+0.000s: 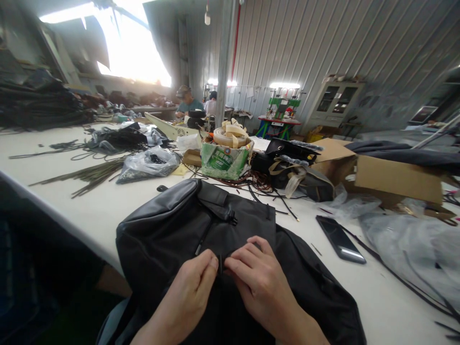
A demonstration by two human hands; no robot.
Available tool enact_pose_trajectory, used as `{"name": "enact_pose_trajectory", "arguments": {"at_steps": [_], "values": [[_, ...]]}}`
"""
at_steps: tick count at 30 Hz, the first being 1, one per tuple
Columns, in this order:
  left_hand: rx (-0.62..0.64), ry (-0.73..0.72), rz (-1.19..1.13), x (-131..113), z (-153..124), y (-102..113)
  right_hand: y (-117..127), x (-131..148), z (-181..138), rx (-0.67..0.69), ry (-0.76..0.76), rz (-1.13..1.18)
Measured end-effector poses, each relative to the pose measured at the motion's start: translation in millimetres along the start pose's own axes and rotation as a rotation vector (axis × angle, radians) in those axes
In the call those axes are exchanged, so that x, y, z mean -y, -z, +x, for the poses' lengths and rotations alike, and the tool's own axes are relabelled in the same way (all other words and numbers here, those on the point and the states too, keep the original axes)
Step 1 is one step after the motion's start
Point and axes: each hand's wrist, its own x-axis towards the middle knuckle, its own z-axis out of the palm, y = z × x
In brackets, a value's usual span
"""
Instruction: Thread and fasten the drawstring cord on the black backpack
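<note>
Head view: the bag [172, 235] lay lower centre, its body apparently assembled. Left hand [190, 285] and right hand [260, 275] pinched a dark fitting [220, 264], perhaps a buckle, too small to tell; that piece seemed unfinished, while the clip [233, 218] above looked already attached.

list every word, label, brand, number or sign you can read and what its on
Nothing reads clearly enough to quote.
Green-and-white box with rolled beige strips: pale lettering and a small round badge, too blurred to read.
Pale sheet on the grey corrugated metal wall: too small to tell whether it bears writing.
Smooth black bag: no lettering visible.
Black rectangular phone: screen dark, no text showing.
</note>
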Motion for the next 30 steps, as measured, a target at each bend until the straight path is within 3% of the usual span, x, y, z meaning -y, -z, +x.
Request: {"name": "enact_pose_trajectory", "arguments": {"at_steps": [7, 12, 17, 22, 30], "values": [[-0.026, -0.043, 0.042, 2.7, -3.5, 2.7, 10.9, 5.5, 1.1, 0.006, 0.013, 0.052], [-0.064, -0.079, 0.058, 6.7, -5.8, 1.3, 20.7, 5.9, 4.7, -0.103, 0.029, 0.029], [-0.055, -0.174, 0.09, 13.0, -7.0, -7.8, 10.0, 6.3, 4.0, -0.022, 0.088, 0.079], [-0.096, -0.271, 0.132, 13.4, -7.6, -7.1, 3.3, 7.0, 1.2, -0.006, 0.035, 0.164], [-0.113, -0.299, 0.119, -1.2, -6.9, -0.7, 7.7, 13.0, 6.5, -0.007, -0.049, 0.334]]}}
